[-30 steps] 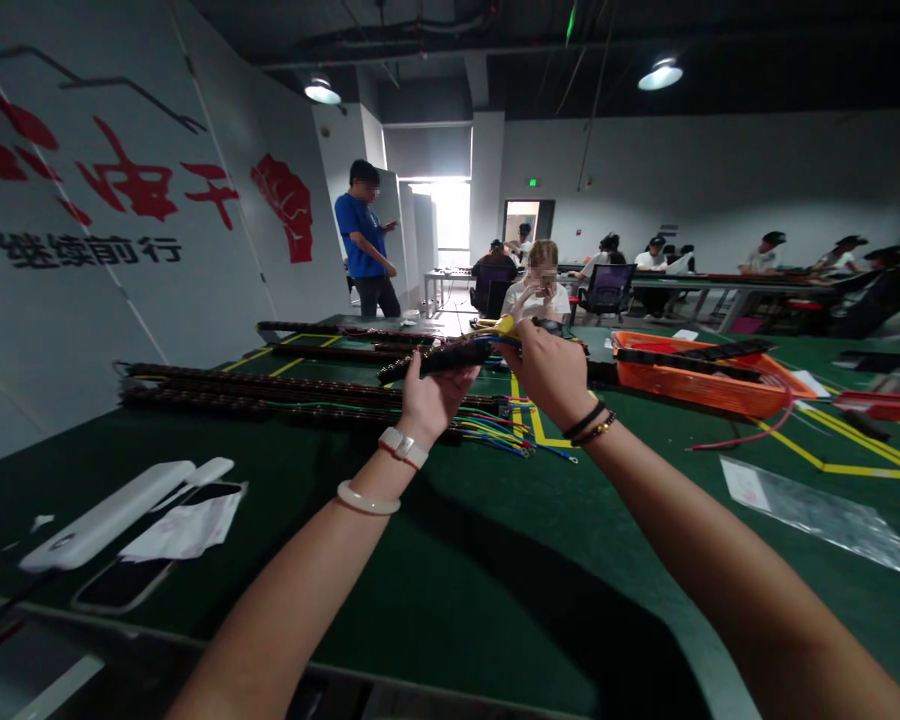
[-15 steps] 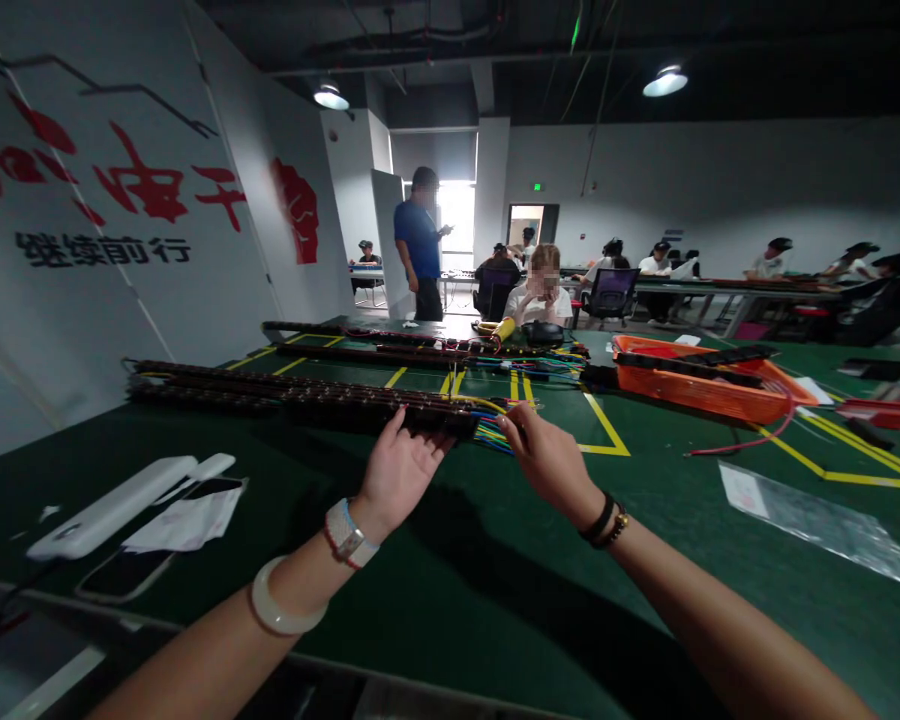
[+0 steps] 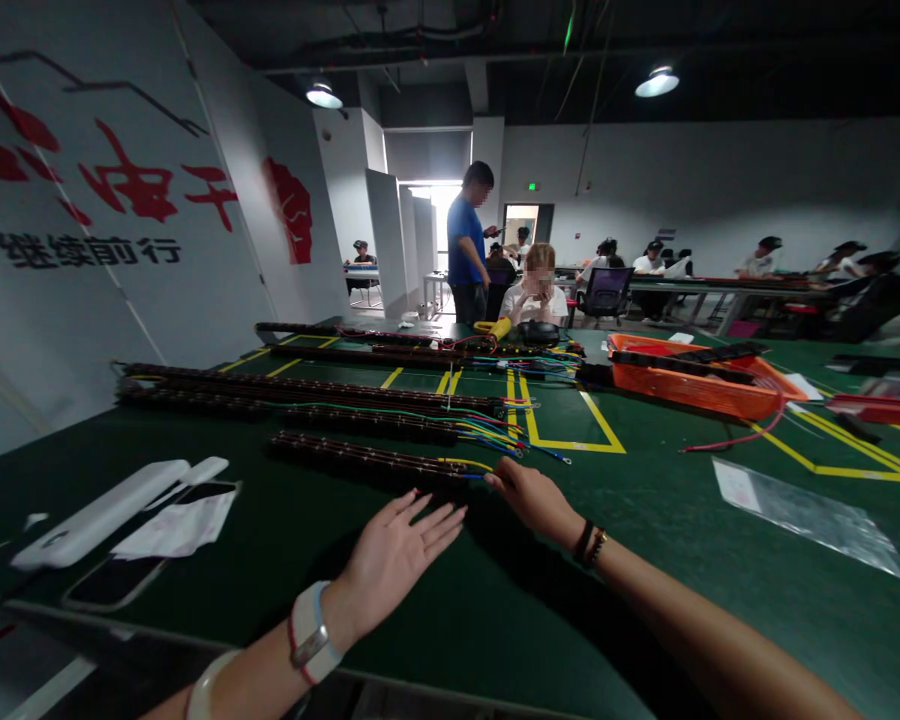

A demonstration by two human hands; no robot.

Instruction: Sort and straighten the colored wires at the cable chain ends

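Observation:
Close to me on the green table lies a short, dark-sleeved wire bundle point(image 3: 367, 456) with yellow and blue wires coming out of its right end. My right hand point(image 3: 532, 497) pinches those wire ends between thumb and fingers. My left hand point(image 3: 405, 545) is open just in front of the bundle, palm up and fingers spread, holding nothing. Behind it, a longer wire bundle point(image 3: 390, 421) ends in green, yellow, red and blue wires with ring terminals. Beyond that lie more dark-sleeved bundles point(image 3: 307, 388), side by side.
At left are a white device point(image 3: 105, 510), a phone point(image 3: 116, 582) and paper point(image 3: 176, 525). An orange basket point(image 3: 690, 390) stands at right, near a clear plastic bag point(image 3: 817, 520). A person point(image 3: 540, 290) sits across the table point(image 3: 420, 630); another in blue point(image 3: 467, 240) stands behind.
The short bundle has come toward me, apart from the longer ones. My left hand has let go and drawn back; my right hand has moved nearer with the wires. The standing person has moved right.

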